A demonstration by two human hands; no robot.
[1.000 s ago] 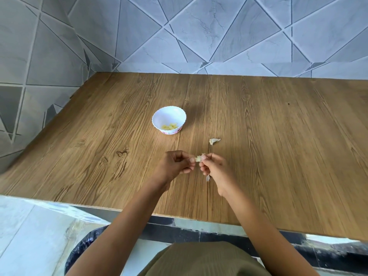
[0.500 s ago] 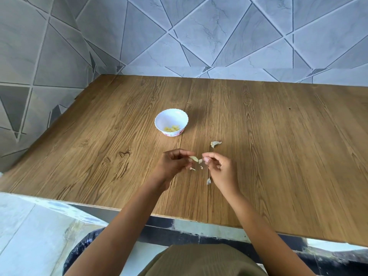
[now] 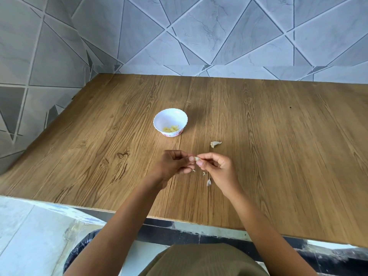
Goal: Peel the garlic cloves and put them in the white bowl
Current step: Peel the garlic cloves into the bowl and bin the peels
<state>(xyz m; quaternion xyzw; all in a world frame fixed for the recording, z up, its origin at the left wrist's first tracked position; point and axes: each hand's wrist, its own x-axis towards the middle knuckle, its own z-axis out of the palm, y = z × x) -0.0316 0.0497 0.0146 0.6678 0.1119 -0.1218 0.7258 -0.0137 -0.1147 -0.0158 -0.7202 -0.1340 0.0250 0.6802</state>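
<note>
A small pale garlic clove [image 3: 196,158] is pinched between the fingertips of my left hand [image 3: 172,164] and my right hand [image 3: 217,167], just above the wooden table [image 3: 278,148]. The white bowl [image 3: 170,118] stands beyond my hands, a little to the left, with several peeled yellowish cloves [image 3: 170,128] in its bottom. Another unpeeled clove [image 3: 215,144] lies on the table to the right of the bowl. Bits of papery skin [image 3: 208,182] lie on the wood under my right hand.
Tiled walls close off the table at the back and on the left. The table's near edge [image 3: 179,219] runs in front of my lap. A dark bin [image 3: 79,250] with a black liner sits on the floor below it at the left.
My hands parted slightly half a second ago and small skin flakes dropped onto the table; now the fingertips have come together again on the clove.
</note>
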